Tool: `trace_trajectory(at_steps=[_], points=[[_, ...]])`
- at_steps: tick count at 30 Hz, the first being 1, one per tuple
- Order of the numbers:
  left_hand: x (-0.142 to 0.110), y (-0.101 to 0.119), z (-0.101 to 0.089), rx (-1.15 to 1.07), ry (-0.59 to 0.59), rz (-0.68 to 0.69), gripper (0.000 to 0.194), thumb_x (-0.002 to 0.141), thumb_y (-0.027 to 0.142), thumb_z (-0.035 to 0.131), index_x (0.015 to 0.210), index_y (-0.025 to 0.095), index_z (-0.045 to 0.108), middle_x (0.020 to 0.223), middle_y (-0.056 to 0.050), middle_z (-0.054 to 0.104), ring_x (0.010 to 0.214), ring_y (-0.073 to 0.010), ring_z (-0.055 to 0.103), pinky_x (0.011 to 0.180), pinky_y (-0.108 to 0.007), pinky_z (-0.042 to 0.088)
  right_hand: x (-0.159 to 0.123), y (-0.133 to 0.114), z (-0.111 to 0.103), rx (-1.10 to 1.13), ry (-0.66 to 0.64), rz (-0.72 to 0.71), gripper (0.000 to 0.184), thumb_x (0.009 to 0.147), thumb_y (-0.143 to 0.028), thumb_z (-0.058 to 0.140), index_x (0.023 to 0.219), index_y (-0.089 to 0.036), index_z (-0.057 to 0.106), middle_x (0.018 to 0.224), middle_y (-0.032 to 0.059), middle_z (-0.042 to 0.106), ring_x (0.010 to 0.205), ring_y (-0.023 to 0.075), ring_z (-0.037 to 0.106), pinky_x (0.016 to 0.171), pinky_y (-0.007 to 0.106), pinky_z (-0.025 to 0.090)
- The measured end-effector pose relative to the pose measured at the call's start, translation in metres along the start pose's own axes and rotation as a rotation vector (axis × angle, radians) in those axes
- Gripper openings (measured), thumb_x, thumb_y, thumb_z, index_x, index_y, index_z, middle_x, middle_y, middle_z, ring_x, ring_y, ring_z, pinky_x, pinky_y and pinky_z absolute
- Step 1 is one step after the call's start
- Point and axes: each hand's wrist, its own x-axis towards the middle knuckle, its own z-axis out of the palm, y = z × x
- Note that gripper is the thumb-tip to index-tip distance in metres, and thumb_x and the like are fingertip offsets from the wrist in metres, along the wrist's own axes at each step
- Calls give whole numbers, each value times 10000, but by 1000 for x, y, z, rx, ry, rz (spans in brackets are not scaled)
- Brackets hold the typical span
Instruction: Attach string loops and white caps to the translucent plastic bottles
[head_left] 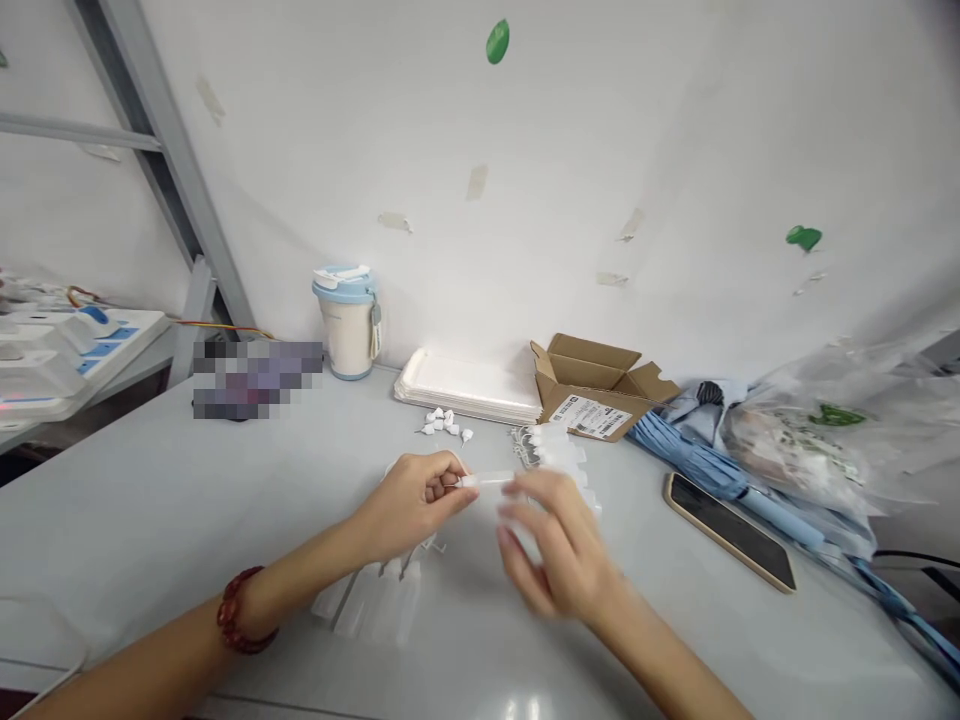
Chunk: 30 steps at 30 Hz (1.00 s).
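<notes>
My left hand (427, 500) is closed in a pinch on one end of a narrow translucent white plastic piece (491, 478), which points right. My right hand (555, 545) is at its far end, fingers apart and smeared by motion; I cannot tell whether a fingertip touches it. Below my left hand lie several flat translucent pieces (382, 605) with thin ends. More translucent pieces (559, 450) with white cords lie behind my right hand, which partly hides them. Several small white caps (446, 422) with thin pins sit farther back.
Along the wall stand a lidded cup (349, 330), a stack of white sheets (472, 385) and an open cardboard box (600, 390). To the right lie a phone (727, 530), a folded blue umbrella (690, 455) and a plastic bag (810, 440). Power strips (97, 350) are at far left.
</notes>
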Motion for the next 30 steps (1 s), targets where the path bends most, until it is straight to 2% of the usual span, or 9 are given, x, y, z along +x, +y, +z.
trace_trajectory(at_steps=[1, 3, 5, 8, 11, 14, 19, 26, 30], points=[[0, 0, 0, -17, -11, -16, 191, 807, 347, 547, 794, 159, 571, 622, 35, 506, 533, -102, 449, 502, -219, 388, 0, 5, 3, 131, 18, 66, 197, 876, -213, 506, 1044, -195, 606, 986, 97, 626, 910, 224, 586, 773, 400, 495], [-1, -1, 0, -43, -34, -47, 200, 810, 355, 544, 797, 158, 579, 625, 34, 507, 533, -104, 458, 495, -218, 394, -3, 15, 9, 387, 48, 389, 223, 874, -224, 492, 1058, -209, 619, 1043, 93, 635, 961, 226, 577, 807, 392, 475], [-1, -1, 0, -52, -47, -71, 211, 810, 364, 543, 797, 157, 585, 631, 29, 513, 544, -110, 473, 489, -217, 398, -7, 23, 14, 718, 13, 689, 240, 855, -254, 516, 1047, -210, 651, 1051, 86, 658, 956, 226, 593, 839, 388, 463], [0, -1, -1, -44, -63, -102, 228, 814, 377, 540, 796, 154, 583, 628, 30, 511, 536, -110, 483, 492, -219, 395, -12, 25, 16, 1109, 6, 887, 252, 797, -260, 588, 1017, -180, 683, 856, 74, 701, 808, 208, 635, 809, 377, 465], [0, -1, -2, -45, -94, -126, 246, 827, 393, 530, 776, 156, 571, 601, 40, 502, 515, -105, 488, 498, -219, 390, -12, 21, 16, 1199, 33, 930, 264, 764, -246, 652, 1020, -191, 679, 789, 44, 699, 770, 185, 645, 785, 342, 460], [1, -3, -3, -91, -128, -151, 305, 845, 435, 506, 714, 161, 537, 587, 39, 513, 500, -102, 494, 493, -218, 392, -11, 18, 17, 1146, 14, 945, 275, 755, -252, 692, 1025, -206, 663, 779, 26, 698, 775, 172, 651, 767, 318, 466], [5, -9, -2, -221, -181, -232, 406, 848, 513, 475, 655, 158, 509, 570, 31, 529, 453, -94, 481, 449, -213, 382, -12, 13, 21, 1113, -37, 946, 258, 748, -296, 710, 973, -179, 663, 749, 30, 694, 665, 159, 660, 648, 286, 492], [6, -8, -2, -271, -179, -383, 458, 821, 555, 485, 619, 146, 528, 450, 37, 506, 332, -72, 422, 358, -188, 303, -13, 6, 20, 1129, -97, 963, 266, 772, -343, 681, 937, -135, 672, 746, 56, 686, 620, 165, 667, 586, 270, 494], [6, -9, -2, -274, -181, -393, 455, 808, 552, 508, 614, 143, 546, 453, 36, 514, 331, -69, 428, 355, -185, 293, -13, 5, 19, 1118, -86, 972, 271, 778, -356, 672, 927, -130, 680, 725, 49, 677, 574, 142, 647, 567, 259, 491]])
